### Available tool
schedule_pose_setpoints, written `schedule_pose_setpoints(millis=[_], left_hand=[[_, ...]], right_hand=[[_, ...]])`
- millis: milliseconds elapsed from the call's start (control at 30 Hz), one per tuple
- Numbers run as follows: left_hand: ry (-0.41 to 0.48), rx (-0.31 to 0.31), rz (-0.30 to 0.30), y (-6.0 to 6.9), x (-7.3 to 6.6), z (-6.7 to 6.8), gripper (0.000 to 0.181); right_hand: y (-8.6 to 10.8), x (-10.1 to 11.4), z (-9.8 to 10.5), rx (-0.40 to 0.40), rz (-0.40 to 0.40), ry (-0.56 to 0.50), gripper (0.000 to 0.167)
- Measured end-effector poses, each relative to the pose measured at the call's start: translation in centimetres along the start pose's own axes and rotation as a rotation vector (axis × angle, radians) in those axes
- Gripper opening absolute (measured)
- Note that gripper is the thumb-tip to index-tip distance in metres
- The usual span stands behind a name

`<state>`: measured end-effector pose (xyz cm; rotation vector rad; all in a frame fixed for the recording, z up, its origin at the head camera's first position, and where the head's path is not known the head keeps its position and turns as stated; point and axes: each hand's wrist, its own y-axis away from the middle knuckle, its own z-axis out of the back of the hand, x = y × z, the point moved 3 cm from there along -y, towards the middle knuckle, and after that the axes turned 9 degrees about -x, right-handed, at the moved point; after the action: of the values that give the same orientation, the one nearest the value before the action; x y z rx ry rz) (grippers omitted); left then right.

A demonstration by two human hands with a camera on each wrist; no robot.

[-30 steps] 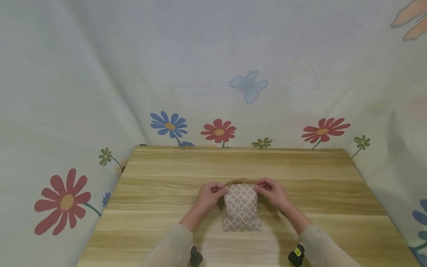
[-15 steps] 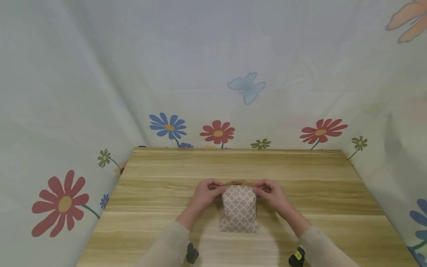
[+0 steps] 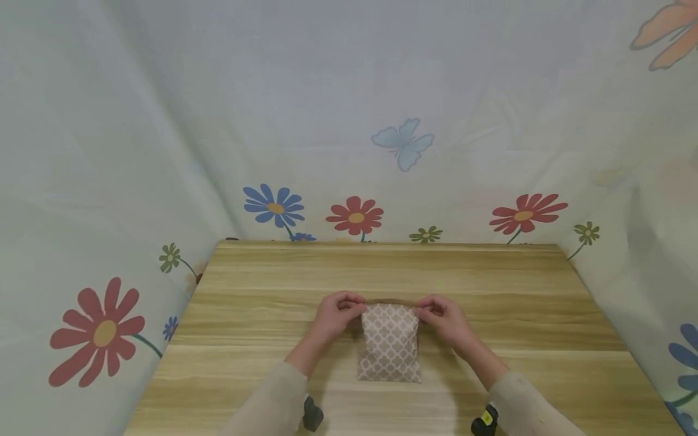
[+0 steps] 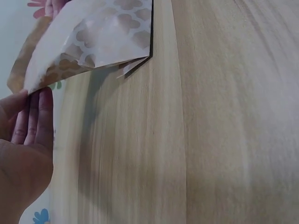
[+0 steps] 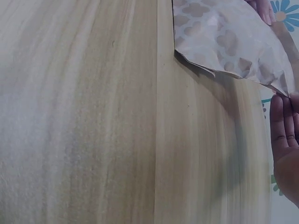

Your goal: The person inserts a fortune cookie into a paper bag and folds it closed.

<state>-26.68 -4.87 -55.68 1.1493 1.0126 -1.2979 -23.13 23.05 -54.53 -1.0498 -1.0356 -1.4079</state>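
A paper bag with a brown and white lattice pattern lies on the wooden table, its near end low and its far end raised. Along the far end runs a plain brown strip, the bag's inner side or a flap. My left hand pinches the far left corner between thumb and fingers. At the far right corner, my right hand pinches the paper the same way. In the left wrist view the bag bulges up off the wood; the right wrist view shows its side edge creased. What is inside is hidden.
The wooden table reaches back to a pale cloth backdrop printed with flowers and a butterfly. Similar cloth hangs at both sides. Dark wrist devices show at both sleeves.
The brown strip at the bag's far end has flattened into a narrow, straighter band. Both hands keep their pinch at the corners. The head view has shifted slightly.
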Motion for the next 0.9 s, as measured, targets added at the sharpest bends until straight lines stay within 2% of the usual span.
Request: schedule_pose_setpoints(millis=[267,633,900], left_hand=[[0.085,0.064,-0.012,0.23,0.00,-0.02,0.018],[0.031,0.109,-0.075,0.51,-0.65,-0.14,0.012],[-0.006,0.088,-0.089,0.47,-0.34,0.00,0.013]], right_hand=[[0.10,-0.05,0.12,0.037,-0.006,-0.039,0.021],[0.23,0.11,0.40,0.039,-0.028,-0.038,0.021],[0.34,0.09,0.33,0.034,-0.020,-0.067,0.023]])
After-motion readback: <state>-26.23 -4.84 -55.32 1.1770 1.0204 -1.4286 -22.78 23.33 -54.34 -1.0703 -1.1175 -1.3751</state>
